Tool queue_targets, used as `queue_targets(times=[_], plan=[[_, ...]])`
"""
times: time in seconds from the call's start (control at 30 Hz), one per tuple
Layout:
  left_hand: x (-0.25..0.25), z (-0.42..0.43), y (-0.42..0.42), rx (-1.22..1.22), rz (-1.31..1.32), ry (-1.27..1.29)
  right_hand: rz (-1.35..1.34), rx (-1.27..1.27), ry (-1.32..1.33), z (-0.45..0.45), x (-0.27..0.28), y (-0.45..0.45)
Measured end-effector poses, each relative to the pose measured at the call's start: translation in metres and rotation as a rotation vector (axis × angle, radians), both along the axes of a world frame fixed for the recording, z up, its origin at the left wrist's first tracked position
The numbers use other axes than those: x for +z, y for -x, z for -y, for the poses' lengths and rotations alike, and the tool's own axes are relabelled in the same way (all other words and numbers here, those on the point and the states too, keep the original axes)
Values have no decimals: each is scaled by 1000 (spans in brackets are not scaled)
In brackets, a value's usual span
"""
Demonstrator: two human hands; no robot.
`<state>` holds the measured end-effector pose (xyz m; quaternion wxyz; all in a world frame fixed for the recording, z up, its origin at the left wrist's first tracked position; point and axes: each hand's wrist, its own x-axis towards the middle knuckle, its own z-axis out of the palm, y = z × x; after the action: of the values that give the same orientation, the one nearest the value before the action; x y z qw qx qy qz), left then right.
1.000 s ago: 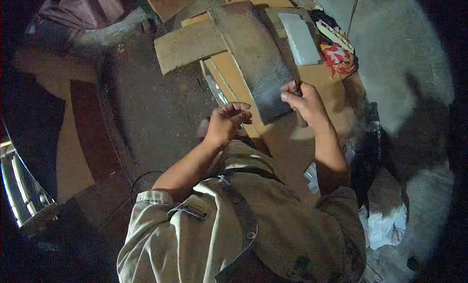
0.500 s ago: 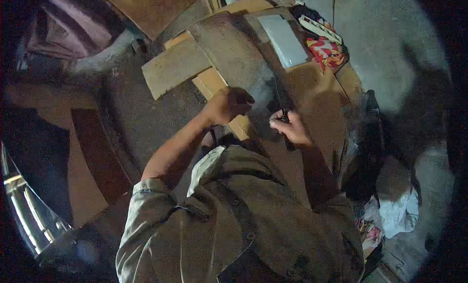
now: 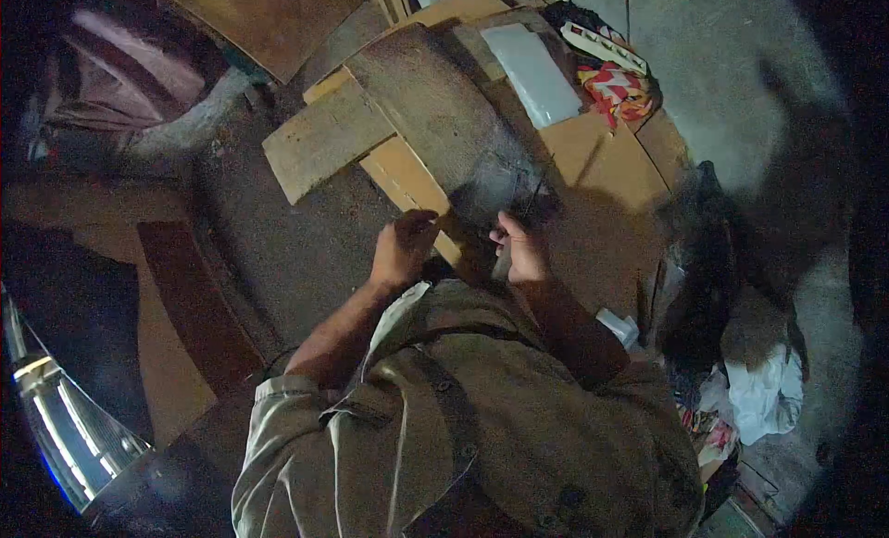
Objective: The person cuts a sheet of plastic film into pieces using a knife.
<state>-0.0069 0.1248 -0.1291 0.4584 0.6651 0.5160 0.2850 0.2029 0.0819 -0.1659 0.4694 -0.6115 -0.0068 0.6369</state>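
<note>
My left hand (image 3: 405,249) is closed with fingertips and thumb pinched together, over the lower end of a tan strip (image 3: 403,172). Whatever it pinches, if anything, is too small to make out. A short gap to the right, my right hand (image 3: 521,249) has its fingers curled in toward the thumb; its contents are hidden. A thin dark line shows just above it, and I cannot tell whether it is held. A worn grey-brown sheet (image 3: 426,93) lies beyond both hands. Across the strip's left side rests a flat grey-tan board (image 3: 329,140).
A white flat packet (image 3: 532,75) lies on the far right of the work surface, beside a white power strip (image 3: 604,47) and a red-and-yellow cloth (image 3: 619,93). Brown cardboard (image 3: 602,168) covers the right side. White plastic bags (image 3: 764,394) sit at lower right.
Both hands have come closer to my body, the right one also leftward. The dark thin tool seen in my right hand before is no longer clearly visible there.
</note>
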Motion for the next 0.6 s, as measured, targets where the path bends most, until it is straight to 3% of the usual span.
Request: queue_targets(times=[0.07, 0.13, 0.2, 0.23, 0.37, 0.4, 0.43, 0.47, 0.53, 0.57, 0.6], plan=[[16, 12, 0, -23, -53, 139, 7, 74, 39, 1, 12, -1], [8, 22, 2, -22, -57, 93, 15, 141, 75, 4, 13, -2], [5, 31, -1, -49, 77, 127, 120, 164, -73, 13, 7, -1], [3, 33, -4, -52, 21, 274, 122, 151, -73, 16, 8, -4], [9, 48, -13, -131, 61, 322, 166, 204, -241, 33, 7, -19], [-8, 54, -11, -116, 225, 331, 169, 207, -348, 37, 6, -22], [-15, 56, -10, -103, 388, 346, 294, 321, -293, 40, 23, -27], [-21, 56, -8, -150, 394, 355, 313, 278, -283, 47, 20, -32], [-26, 51, -6, -541, -236, -377, 396, 280, -380, 62, 15, -45], [-38, 56, -5, -579, -222, -385, 466, 308, -393, 71, 19, -55], [-56, 62, -2, -440, 73, -224, 477, 276, -383, 77, 16, -65]])
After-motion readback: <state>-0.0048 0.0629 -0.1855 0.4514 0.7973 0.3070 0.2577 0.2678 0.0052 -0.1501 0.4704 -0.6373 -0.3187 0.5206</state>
